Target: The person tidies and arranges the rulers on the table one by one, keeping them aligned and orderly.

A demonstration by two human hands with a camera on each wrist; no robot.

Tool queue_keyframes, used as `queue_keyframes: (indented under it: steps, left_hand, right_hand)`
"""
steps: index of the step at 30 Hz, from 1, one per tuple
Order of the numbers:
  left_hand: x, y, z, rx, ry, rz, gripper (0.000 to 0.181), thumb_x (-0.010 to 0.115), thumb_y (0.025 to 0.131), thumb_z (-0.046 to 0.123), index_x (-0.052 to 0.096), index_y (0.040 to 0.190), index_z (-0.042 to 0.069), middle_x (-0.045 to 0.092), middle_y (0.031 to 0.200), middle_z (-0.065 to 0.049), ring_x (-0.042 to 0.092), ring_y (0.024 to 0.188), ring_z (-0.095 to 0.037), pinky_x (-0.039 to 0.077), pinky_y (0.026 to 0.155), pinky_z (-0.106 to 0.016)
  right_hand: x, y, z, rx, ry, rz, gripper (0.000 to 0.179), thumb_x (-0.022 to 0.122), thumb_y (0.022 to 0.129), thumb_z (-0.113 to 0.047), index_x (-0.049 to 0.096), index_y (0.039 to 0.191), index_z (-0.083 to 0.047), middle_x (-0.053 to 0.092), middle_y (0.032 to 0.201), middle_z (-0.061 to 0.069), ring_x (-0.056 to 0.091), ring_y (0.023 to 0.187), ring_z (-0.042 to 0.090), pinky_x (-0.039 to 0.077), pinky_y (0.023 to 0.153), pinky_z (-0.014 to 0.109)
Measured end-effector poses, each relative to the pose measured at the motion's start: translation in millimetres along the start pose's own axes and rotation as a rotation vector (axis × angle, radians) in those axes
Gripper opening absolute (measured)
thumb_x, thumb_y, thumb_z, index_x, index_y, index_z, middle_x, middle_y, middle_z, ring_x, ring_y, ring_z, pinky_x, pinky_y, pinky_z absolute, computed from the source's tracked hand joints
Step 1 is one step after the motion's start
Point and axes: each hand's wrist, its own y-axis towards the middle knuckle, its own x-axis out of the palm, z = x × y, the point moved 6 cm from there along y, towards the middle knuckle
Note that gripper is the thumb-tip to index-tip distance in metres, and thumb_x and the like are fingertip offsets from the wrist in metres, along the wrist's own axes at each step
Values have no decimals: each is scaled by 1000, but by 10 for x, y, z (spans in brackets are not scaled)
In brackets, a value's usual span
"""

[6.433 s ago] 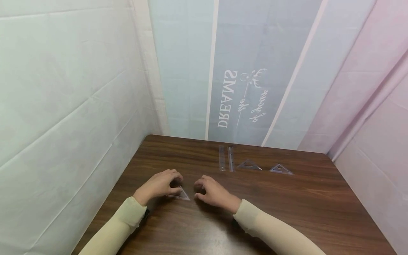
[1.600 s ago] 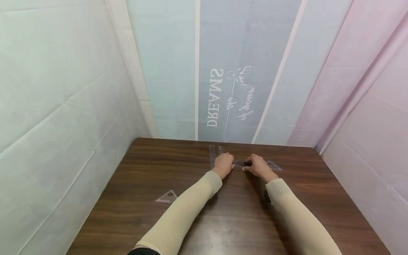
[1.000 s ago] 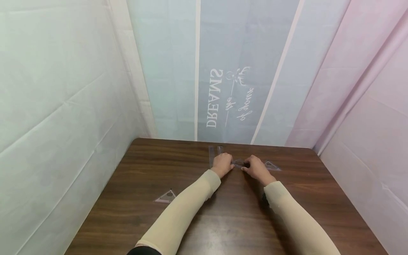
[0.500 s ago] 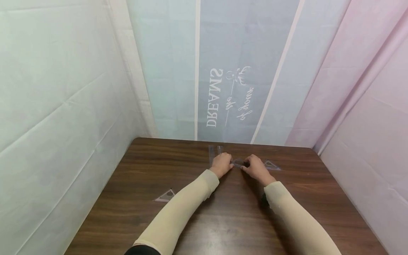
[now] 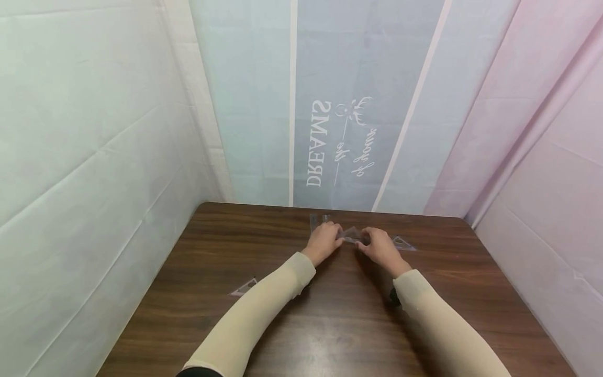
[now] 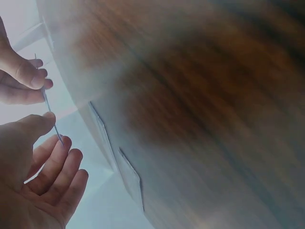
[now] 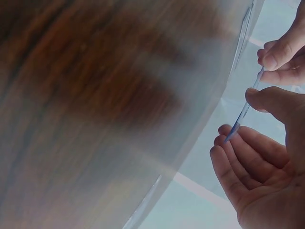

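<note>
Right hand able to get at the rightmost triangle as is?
Probably not while occupied: the right hand and left hand both pinch the middle triangle. Otherwise the way looks free, the rightmost triangle lying just beside the right hand.

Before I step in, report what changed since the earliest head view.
The left hand released the near-left set square; it and the right hand moved forward and rightward, and now hold up the middle set square. The far-right set square and the rulers stayed put.
</note>
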Motion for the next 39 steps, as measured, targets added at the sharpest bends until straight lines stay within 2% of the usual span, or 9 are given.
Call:
queue_keyframes:
  steps: [8,15,23,32,39]
  left_hand:
    - [-108,-127,-132,9,-35,22,24,77,103,30,78,119,12,74,109,-1,69,99,-14,58,86,-27]
    - [-178,-269,-251,37,-66,43,21,78,102,25,79,117,11,71,102,-1,65,89,-11,56,80,-23]
    - [-267,-433,-357,73,-39,57,26,78,102,28,79,121,10,75,109,-2,70,98,-15,59,86,-29]
    - [-371,-590,-475,100,-57,1,27,81,100,30,78,122,15,75,108,2,67,94,-11,57,85,-29]
    - [-446,-730,-562,102,-108,-3,26,83,98,30,79,119,15,74,103,4,68,94,-11,57,84,-29]
  right_hand:
    - [24,-18,-137,-55,44,-3,39,75,100,-11,66,131,10,73,120,26,73,108,38,60,90,55]
    - [95,-35,-238,-93,77,-17,37,77,97,-5,66,130,9,73,112,21,72,101,33,60,88,51]
    - [172,-110,-357,-126,107,-39,41,79,96,-6,65,133,8,70,109,15,70,100,29,60,87,50]
    - [244,-171,-511,-169,99,-50,40,79,96,-6,66,133,7,70,107,12,70,98,26,60,86,47]
    - [280,-228,-650,-199,93,-45,41,80,96,-7,67,132,8,69,109,12,69,98,24,60,84,44]
